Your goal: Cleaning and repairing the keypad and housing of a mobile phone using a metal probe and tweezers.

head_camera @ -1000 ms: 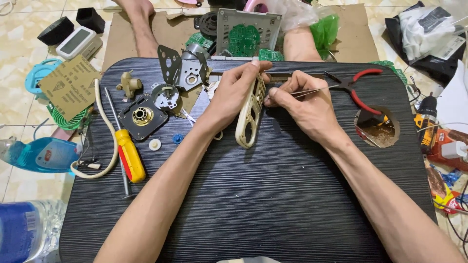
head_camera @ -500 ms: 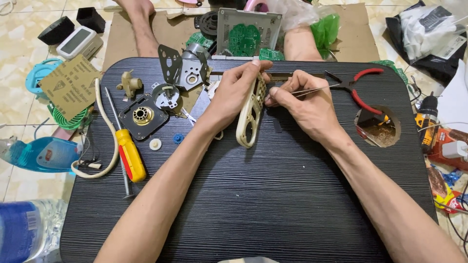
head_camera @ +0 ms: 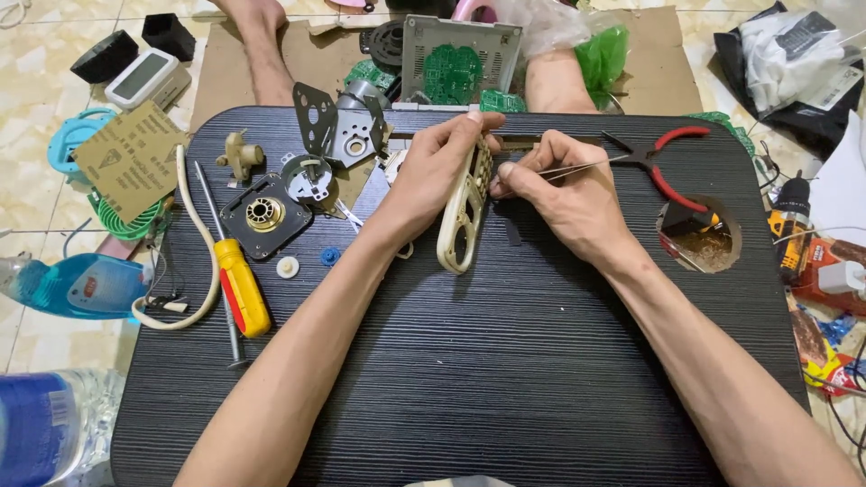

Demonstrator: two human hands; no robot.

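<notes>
Head cam: left hand (head_camera: 431,185) clamped on cream plastic keypad housing (head_camera: 463,216), held upright on black woodgrain table (head_camera: 505,379). Right hand (head_camera: 564,198) pinches thin metal tweezers (head_camera: 577,165), tips at housing edge.

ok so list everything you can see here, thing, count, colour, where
plastic housing: 1, cream, held upright at table centre
tweezers: 1, silver, in right hand
pliers: 1, red-handled, right of the hands
screwdriver: 1, yellow and red, table left
metal bracket: 1, grey, table top
motor base: 1, black, beside the screwdriver
circuit board: 1, green, beyond the table
table: 1, black
left hand: grips the housing
right hand: pinches the tweezers
</notes>
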